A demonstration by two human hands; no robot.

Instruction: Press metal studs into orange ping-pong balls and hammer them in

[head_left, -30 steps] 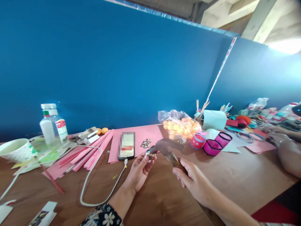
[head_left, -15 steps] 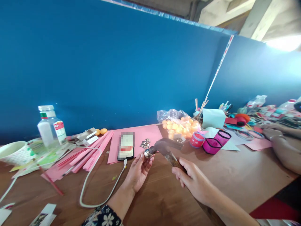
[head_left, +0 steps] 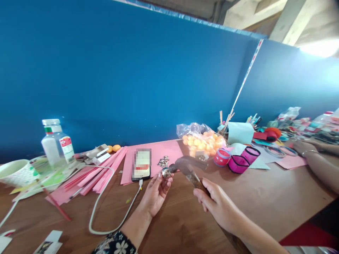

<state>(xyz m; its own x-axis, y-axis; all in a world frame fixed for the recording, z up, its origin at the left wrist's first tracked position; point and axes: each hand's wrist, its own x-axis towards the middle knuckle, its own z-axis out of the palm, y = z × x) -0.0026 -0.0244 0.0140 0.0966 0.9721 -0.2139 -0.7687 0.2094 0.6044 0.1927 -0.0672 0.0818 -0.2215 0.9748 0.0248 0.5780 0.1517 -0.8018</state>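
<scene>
My left hand (head_left: 156, 195) pinches a shiny, silvery round ball (head_left: 166, 172) between its fingertips, held above the brown table. A claw hammer (head_left: 186, 167) is gripped in my right hand (head_left: 215, 201), fingers wrapped round the handle. The hammer's striking end is right beside the ball, on its right side; I cannot tell whether they touch. Just behind the ball, a small heap of shiny metal pieces (head_left: 163, 161) lies on pink paper (head_left: 169, 150). Left of it, a phone (head_left: 141, 164) with a blurred screen rests on the same paper.
A white cable (head_left: 92, 211) loops from the phone. Pink strips (head_left: 106, 169), a bottle (head_left: 57, 141) and a cup (head_left: 16, 171) stand left. Behind the hammer sits a bag of orange balls (head_left: 201, 141); magenta containers (head_left: 238, 164) are right. Another person's arm (head_left: 319, 167) rests far right.
The hammer's end has shifted slightly right, baring more of the ball. My left hand has barely moved. The other person's arm at the right has shifted a little.
</scene>
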